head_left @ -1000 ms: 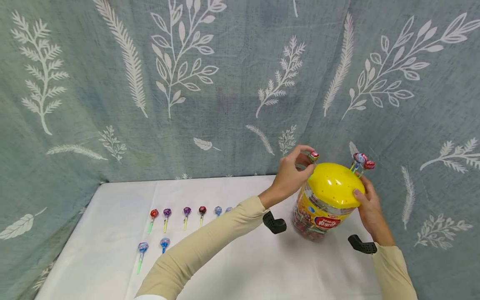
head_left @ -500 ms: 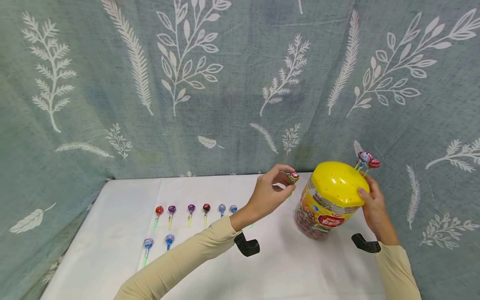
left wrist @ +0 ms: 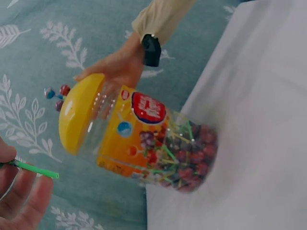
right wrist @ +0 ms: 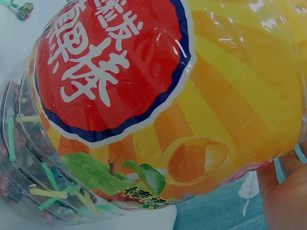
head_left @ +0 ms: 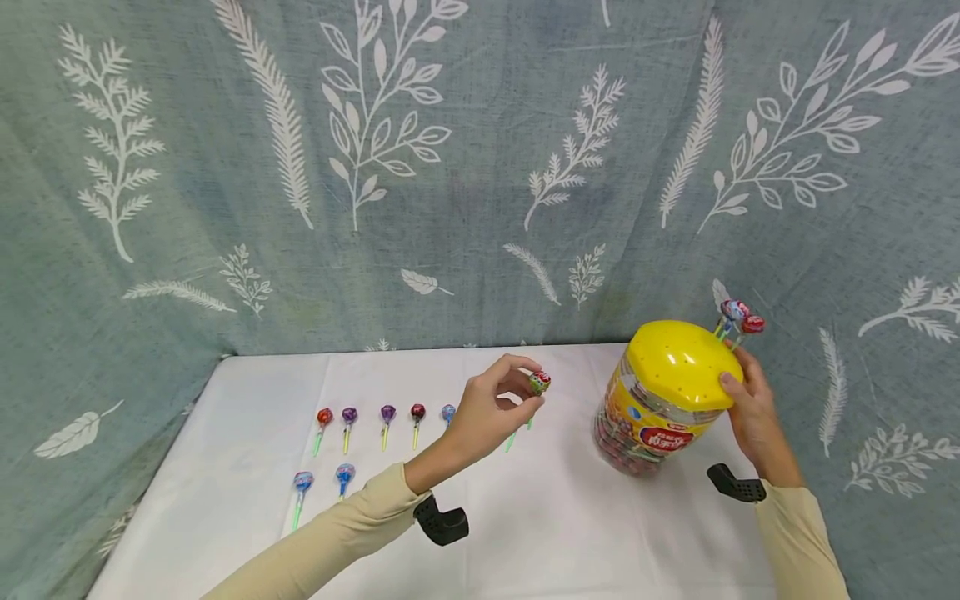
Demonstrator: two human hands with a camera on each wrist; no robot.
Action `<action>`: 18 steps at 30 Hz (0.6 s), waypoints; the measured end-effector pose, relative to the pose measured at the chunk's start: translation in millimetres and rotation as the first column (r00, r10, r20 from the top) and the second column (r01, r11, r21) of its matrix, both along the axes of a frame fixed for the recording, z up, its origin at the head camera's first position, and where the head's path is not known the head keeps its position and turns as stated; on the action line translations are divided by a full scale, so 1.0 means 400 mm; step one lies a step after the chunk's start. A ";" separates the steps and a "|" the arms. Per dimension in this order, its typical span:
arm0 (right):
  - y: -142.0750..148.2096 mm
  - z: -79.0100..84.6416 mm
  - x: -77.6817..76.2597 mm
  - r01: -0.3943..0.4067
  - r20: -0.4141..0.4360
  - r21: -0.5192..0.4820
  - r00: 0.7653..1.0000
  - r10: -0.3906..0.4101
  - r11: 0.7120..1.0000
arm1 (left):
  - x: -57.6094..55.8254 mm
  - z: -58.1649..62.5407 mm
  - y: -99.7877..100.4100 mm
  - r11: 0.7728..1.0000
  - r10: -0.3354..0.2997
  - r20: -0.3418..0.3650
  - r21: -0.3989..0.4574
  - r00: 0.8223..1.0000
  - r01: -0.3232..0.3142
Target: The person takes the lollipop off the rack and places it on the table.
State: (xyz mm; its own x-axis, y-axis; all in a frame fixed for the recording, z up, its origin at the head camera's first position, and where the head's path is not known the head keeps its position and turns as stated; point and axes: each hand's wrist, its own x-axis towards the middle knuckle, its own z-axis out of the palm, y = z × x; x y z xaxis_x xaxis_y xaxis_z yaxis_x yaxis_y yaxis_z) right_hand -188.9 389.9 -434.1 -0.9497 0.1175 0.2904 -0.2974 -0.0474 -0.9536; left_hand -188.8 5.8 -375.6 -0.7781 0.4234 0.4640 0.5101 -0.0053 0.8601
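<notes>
My left hand (head_left: 483, 408) pinches a lollipop (head_left: 540, 382) with a red and green wrapper, held over the table left of the jar. Its green stick (left wrist: 41, 170) shows in the left wrist view. A clear candy jar (head_left: 652, 417) with a yellow lid (head_left: 684, 365) stands tilted on the table, loose lollipops inside its lower part. My right hand (head_left: 757, 408) grips the jar at its lid, thumb on the lid's edge. Several lollipops (head_left: 735, 311) stick out of the lid's far right side. The orange label (right wrist: 216, 96) fills much of the right wrist view.
A row of lollipops (head_left: 387, 414) lies on the white tablecloth (head_left: 547, 517) to the left, with two blue ones (head_left: 303, 482) in front. Sticks (head_left: 512, 442) of others show past my left hand. A grey-green leaf-patterned curtain (head_left: 465, 167) hangs behind the table.
My left hand has moved left and down, away from the jar's lid, carrying the pinched lollipop. My right hand keeps its grip on the jar.
</notes>
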 end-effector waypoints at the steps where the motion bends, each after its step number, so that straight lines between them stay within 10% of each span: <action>1: 0.001 0.000 -0.001 0.001 -0.001 0.000 1.000 -0.001 1.000 | 0.003 -0.006 -0.006 1.000 0.007 0.011 -0.002 1.000 -0.007; 18: -0.002 0.000 -0.003 -0.011 0.001 -0.027 1.000 0.011 1.000 | 0.012 -0.174 -0.141 0.986 0.167 0.197 -0.020 0.966 -0.167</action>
